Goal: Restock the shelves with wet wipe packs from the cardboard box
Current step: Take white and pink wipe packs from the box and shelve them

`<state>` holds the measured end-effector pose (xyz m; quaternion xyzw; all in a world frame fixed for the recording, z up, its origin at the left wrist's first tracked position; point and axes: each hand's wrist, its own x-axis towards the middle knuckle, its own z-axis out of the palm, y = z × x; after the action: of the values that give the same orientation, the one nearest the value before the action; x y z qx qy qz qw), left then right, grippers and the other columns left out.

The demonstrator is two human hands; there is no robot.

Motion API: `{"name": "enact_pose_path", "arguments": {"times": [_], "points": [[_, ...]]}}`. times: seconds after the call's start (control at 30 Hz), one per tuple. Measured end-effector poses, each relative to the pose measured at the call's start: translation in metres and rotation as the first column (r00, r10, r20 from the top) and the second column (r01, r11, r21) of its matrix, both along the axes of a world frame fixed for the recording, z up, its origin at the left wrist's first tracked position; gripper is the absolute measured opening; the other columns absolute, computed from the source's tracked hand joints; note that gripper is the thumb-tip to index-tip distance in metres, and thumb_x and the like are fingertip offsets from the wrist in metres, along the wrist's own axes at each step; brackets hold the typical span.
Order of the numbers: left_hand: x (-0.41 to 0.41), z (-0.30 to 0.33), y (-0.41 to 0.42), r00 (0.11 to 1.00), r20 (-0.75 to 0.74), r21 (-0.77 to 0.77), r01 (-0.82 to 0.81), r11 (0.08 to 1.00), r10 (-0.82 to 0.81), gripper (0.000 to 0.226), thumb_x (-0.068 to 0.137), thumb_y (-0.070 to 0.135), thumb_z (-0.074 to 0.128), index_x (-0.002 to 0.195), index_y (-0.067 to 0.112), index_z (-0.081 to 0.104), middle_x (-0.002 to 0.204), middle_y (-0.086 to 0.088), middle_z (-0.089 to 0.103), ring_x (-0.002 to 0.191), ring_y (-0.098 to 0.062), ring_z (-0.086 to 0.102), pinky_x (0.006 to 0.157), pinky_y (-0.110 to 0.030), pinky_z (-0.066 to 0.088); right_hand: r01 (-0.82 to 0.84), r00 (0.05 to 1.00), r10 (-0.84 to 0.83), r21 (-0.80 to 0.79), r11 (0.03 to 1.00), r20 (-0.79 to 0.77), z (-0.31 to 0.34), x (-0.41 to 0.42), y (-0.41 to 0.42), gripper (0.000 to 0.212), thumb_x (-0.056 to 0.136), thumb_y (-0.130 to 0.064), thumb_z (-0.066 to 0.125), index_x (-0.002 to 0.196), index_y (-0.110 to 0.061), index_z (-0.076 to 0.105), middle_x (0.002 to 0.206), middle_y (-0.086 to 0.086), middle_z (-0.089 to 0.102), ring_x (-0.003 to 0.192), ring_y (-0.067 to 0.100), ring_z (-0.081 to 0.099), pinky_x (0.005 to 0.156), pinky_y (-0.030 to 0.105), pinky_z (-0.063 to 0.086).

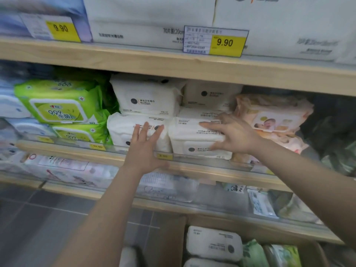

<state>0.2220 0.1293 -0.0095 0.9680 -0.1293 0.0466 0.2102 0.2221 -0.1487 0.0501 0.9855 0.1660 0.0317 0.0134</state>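
White wet wipe packs are stacked on the middle shelf [202, 166]. My left hand [144, 145] lies flat with fingers spread against the front of the lower left white pack [123, 128]. My right hand [235, 133] is spread over the lower right white pack [192, 139], thumb low on its front and fingers across its top edge. Two more white packs [148, 97] lie on top of these. The cardboard box [173, 237] stands on the floor at the bottom, with white packs [213, 243] and green packs inside.
Green packs [59, 105] sit left of the white ones, pink baby-wipe packs [273, 116] to the right. The upper shelf holds large white packages and yellow 9.90 price tags [227, 43]. A lower shelf holds flat packets. Grey tiled floor [48, 218] lies at the lower left.
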Motion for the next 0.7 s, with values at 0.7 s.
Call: {"name": "enact_pose_path", "arguments": {"times": [0.7], "points": [[0.003,-0.007,-0.004,1.000,-0.025,0.046,-0.008,0.999,0.009,0.117,0.062,0.047,0.081,0.147,0.042,0.000,0.157,-0.005,-0.015,0.141,-0.029,-0.022,0.116,-0.047,0.005,0.029,0.978,-0.037,0.039,0.999,0.206,-0.060,-0.010,0.022,0.067,0.086,-0.056,0.037,0.139,-0.014,0.043,0.143,0.011,0.046,0.131,0.031,0.044,0.109,0.045,0.031]]}}
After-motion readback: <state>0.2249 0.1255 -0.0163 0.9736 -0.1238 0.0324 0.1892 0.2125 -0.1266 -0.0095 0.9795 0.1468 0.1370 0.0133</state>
